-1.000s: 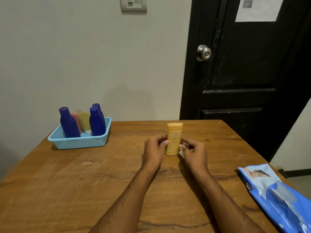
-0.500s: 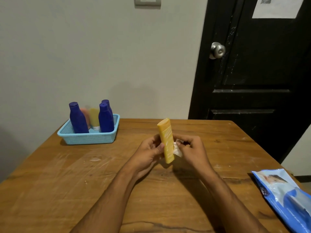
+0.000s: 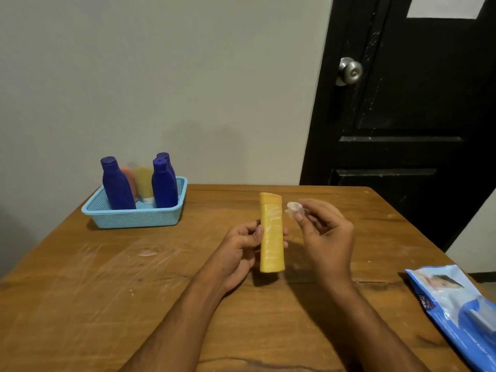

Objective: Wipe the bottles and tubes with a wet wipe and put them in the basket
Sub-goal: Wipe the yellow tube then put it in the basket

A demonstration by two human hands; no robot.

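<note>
Wipe [image 3: 293,208] has left the bottle [image 3: 271,234]; right hand [image 3: 323,234] pinches it, left hand [image 3: 241,245] grips bottle.

yellow bottle [image 3: 271,234]: flat, cap up, held upright above the bench, right of the basket | wet wipe [image 3: 293,208]: small, crumpled, just right of the bottle's cap | basket [image 3: 134,217]: light blue mesh, three blue bottles [image 3: 118,185] and two tubes [image 3: 143,183] stood inside

Bare wooden table [image 3: 188,277] right of and in front of the basket [image 3: 134,217]; inside the basket, bottles [image 3: 118,183] crowding the back, open floor at front.
</note>
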